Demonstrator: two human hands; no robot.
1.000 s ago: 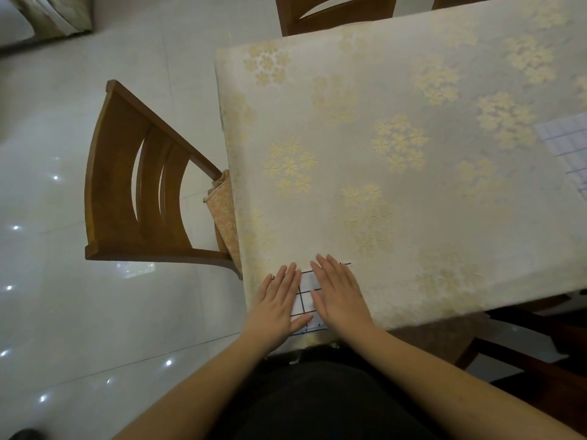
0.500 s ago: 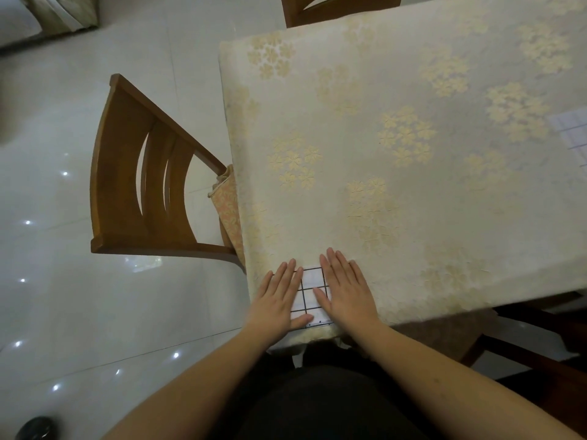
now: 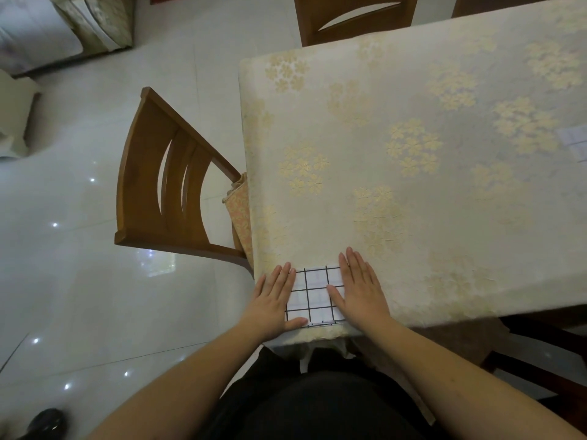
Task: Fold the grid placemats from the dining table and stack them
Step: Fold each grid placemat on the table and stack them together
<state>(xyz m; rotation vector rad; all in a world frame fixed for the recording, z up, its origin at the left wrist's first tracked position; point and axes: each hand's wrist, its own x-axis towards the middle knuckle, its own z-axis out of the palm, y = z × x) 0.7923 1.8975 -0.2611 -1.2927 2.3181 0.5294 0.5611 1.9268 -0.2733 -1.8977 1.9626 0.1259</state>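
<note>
folded grid placemat point(image 3: 314, 293) at the near left corner of the dining table point(image 3: 413, 154), left hand point(image 3: 273, 301) and right hand point(image 3: 360, 289) both pressed flat on it, fingers straight, second grid placemat point(image 3: 575, 142) at the right edge, wooden chair point(image 3: 168, 192) beside the left edge

Folded placemat point(image 3: 316, 293) at the near left corner of the surface point(image 3: 413, 185), between two flat hands.

The left hand point(image 3: 274, 301) lies on its left edge, the right hand point(image 3: 360, 289) on its right edge. A chair point(image 3: 165, 192) stands left of the surface, another chair point(image 3: 354, 19) behind it. A second placemat point(image 3: 575, 142) lies far right.
</note>
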